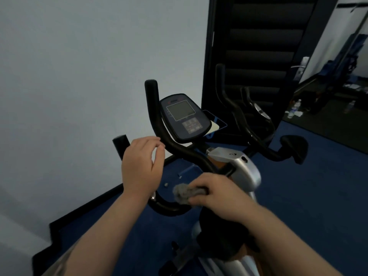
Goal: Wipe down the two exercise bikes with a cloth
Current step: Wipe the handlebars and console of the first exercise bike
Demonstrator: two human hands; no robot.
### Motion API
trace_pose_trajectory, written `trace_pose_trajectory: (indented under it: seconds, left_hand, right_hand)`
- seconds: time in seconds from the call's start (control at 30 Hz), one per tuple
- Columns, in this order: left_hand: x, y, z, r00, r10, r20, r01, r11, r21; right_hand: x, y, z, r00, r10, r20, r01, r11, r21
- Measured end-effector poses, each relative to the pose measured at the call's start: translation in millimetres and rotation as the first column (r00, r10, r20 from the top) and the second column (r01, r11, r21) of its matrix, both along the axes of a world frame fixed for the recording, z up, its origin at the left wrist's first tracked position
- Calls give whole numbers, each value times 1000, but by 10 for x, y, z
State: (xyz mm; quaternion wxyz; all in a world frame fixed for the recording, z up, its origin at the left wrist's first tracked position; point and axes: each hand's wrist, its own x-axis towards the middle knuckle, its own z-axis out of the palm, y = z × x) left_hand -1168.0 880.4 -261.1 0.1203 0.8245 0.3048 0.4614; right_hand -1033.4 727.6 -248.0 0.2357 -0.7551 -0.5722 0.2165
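Note:
The near exercise bike (242, 170) has a silver body, black handlebars (159, 124) and a dark console (184, 118) with a grey screen. My right hand (217, 194) grips a grey cloth (184, 193) bunched against the lower handlebar loop near the stem. My left hand (142, 166) hovers over the left side of the handlebar with fingers loosely curled, holding nothing. Behind it, to the right, stands a second bike (258, 120), of which the black handlebars and a black seat (294, 146) show.
A pale wall (79, 76) runs close on the left. A dark open door (258, 46) stands behind the bikes. Blue carpet (318, 196) covers the floor on the right. Water bottles (296, 105) and gym gear lie beyond the doorway.

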Motion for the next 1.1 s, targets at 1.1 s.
trace_pose_trajectory:
  seconds: [1.1]
  left_hand:
    - [-576,851,86,819,-565,100,574,810,-119]
  right_hand:
    - [-1598,781,-266,695,-704,147,582,670,460]
